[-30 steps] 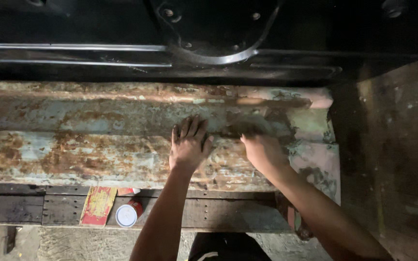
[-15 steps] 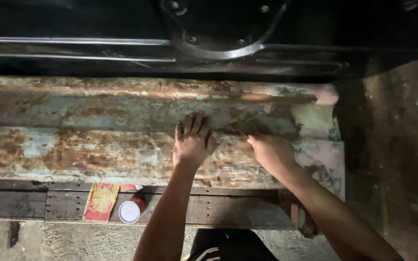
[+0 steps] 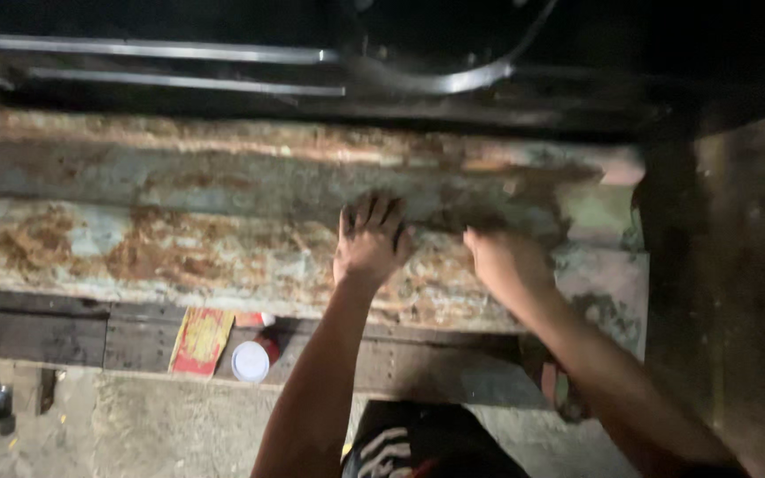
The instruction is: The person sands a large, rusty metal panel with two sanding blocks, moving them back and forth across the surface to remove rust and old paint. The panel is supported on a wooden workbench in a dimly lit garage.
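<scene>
1. Two bare hands rest on a long, rusty metal panel [image 3: 179, 239] that lies flat across the middle of the view. The panel is pale blue-green with big brown rust patches.
2. The left hand [image 3: 370, 243] lies flat on the panel, palm down. Its fingers [image 3: 374, 211] are spread wide and point away from the person. It holds nothing.
3. The right hand [image 3: 506, 264] sits just beside the left hand, a little more to the right. It presses down on the panel near a dark, worn patch [image 3: 467, 217]. The picture is blurry here, so you cannot tell if its fingers are curled around something or just pushing.
4. Below the panel is a dark wooden board [image 3: 64, 332].
5. On that board lie a red and yellow packet [image 3: 200, 340] and a small can with a white lid [image 3: 251, 360], close together. Both are well apart from the hands.
6. Above the panel, thin shiny metal rails [image 3: 161, 53] run across a dark space.
</scene>
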